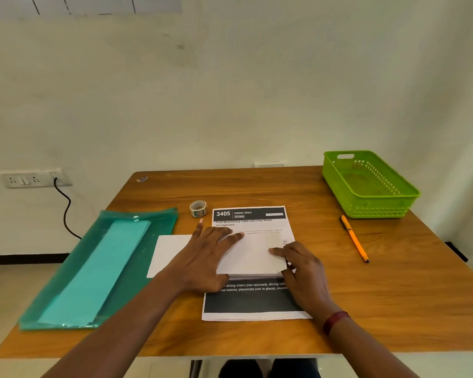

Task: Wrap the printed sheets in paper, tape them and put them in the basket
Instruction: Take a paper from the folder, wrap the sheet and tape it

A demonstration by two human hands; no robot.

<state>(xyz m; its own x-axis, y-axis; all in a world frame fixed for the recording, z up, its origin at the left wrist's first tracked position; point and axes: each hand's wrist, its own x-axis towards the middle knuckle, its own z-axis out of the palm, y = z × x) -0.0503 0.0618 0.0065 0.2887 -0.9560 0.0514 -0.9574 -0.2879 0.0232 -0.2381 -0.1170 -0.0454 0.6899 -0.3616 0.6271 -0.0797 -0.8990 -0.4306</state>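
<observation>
The printed sheets (253, 218) lie in a stack at the middle of the wooden table, headed "3405 DINING AREA". A blank white wrapping paper (250, 255) crosses the stack, its right flap folded over the middle and its left part (170, 249) flat on the table. My left hand (205, 257) presses flat on the folded flap with fingers spread. My right hand (303, 268) presses the flap's right fold edge with its fingertips. A small roll of clear tape (198, 208) stands just beyond the sheets' top left corner. The green plastic basket (347, 186) sits empty at the far right.
A translucent green document folder (99, 266) holding paper lies at the left, overhanging the table edge. An orange pen (354, 238) lies right of the sheets. A wall socket with a black cable (66, 211) is at the left. My knees show under the table's front edge.
</observation>
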